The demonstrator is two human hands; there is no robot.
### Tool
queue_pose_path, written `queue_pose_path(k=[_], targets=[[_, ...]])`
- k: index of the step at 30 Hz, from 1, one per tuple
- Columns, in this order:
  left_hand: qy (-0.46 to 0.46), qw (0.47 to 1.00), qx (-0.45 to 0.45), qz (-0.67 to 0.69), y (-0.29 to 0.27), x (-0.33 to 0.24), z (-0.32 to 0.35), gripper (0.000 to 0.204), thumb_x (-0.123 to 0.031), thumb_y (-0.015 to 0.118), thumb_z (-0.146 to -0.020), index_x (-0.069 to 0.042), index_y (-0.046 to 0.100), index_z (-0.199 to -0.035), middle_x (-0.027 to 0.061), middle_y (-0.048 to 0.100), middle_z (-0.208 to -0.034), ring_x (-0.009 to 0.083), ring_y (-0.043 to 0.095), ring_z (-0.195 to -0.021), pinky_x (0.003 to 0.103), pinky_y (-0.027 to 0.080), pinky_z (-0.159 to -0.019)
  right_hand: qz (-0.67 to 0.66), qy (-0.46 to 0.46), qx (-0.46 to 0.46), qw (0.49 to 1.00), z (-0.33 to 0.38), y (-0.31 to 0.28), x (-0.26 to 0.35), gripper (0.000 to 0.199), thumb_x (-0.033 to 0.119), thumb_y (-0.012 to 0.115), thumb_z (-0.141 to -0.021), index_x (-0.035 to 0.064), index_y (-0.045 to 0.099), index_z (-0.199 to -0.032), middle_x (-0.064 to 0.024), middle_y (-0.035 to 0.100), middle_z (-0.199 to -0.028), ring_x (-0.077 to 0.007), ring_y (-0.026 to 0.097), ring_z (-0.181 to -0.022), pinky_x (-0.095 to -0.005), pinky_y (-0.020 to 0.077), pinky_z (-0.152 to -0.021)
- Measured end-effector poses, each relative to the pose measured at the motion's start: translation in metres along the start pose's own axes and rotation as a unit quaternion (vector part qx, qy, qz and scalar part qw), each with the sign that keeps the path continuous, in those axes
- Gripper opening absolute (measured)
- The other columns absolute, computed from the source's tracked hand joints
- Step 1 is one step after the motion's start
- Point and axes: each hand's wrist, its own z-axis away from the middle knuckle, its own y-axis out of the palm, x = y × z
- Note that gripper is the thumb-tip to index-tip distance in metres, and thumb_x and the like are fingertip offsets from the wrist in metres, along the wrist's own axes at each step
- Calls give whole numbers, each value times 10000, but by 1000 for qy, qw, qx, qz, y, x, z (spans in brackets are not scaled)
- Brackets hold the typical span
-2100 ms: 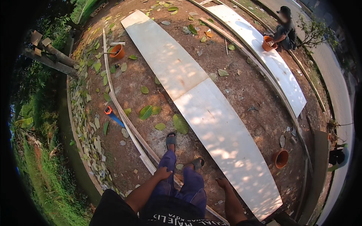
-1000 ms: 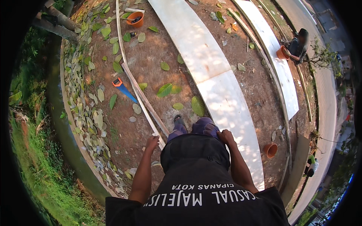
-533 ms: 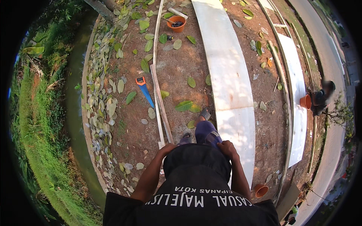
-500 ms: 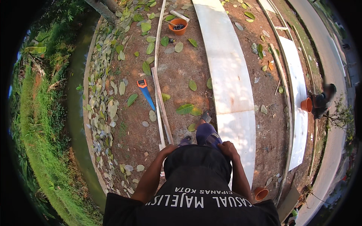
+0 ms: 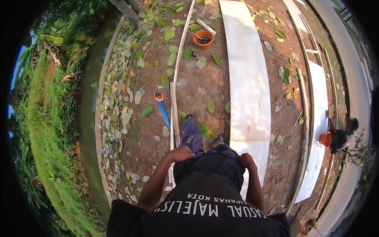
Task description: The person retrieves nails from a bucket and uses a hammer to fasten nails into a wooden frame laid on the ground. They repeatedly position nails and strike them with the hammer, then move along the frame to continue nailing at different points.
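My left hand [image 5: 181, 153] is closed in a fist at my left thigh, gripping the cloth of my dark purple trousers [image 5: 192, 138]. On the other side, my right hand [image 5: 246, 160] is closed on the trousers at my right hip, beside the hem of my black shirt [image 5: 209, 189]. The exact pinch of the right fingers is partly hidden. My left leg is forward, its sandalled foot close to a long wooden batten [image 5: 175, 114]. A handsaw [image 5: 162, 108] with a blue blade and an orange-black handle lies on the ground left of that batten.
Ahead stands an orange bucket [image 5: 206, 46] holding dark bits and a stick. A long pale board [image 5: 248, 79] runs along my right. Farther right, a person [image 5: 341, 136] crouches by another white board [image 5: 318, 91] and an orange bucket [image 5: 325, 139]. Leaves and a water channel [image 5: 92, 118] lie left.
My left leg has swung forward while the right foot now trails. Saw, bucket and boards have shifted rightward and slightly down in view. Both hands stay on the trousers.
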Motion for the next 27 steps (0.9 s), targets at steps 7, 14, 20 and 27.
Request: queue_pose_path(k=[7, 14, 20, 27], targets=[[34, 998, 56, 27, -107, -21, -70, 448, -345, 595, -901, 61, 595, -712, 47, 497, -587, 119, 464, -587, 375, 396, -573, -58, 81, -26, 995, -45, -25, 20, 502, 452, 571, -865, -28, 713, -899, -285, 674, -941, -406, 663, -938, -456, 522, -816], [49, 984, 164, -41, -259, -59, -162, 484, -405, 568, -917, 59, 640, -798, 128, 589, -676, 174, 558, -661, 390, 434, -636, -113, 151, -60, 980, -63, -54, 97, 525, 465, 604, -837, -49, 712, -828, -288, 679, -862, -390, 690, -857, -451, 528, -754], [128, 957, 116, -234, -308, -45, -255, 552, -488, 593, -888, 57, 675, -923, 264, 678, -920, 355, 662, -873, 458, 487, -773, -357, 288, -200, 866, -80, -44, 193, 606, 512, 572, -889, -81, 697, -904, -280, 681, -856, -367, 679, -867, -450, 501, -782], [58, 992, 65, -96, -350, 14, -339, 491, -462, 641, -867, 22, 702, -921, 192, 694, -899, 229, 663, -869, 387, 497, -764, -452, 354, -318, 754, -100, 34, 215, 618, 546, 579, -878, -57, 713, -851, -211, 687, -772, -295, 664, -718, -424, 481, -664]])
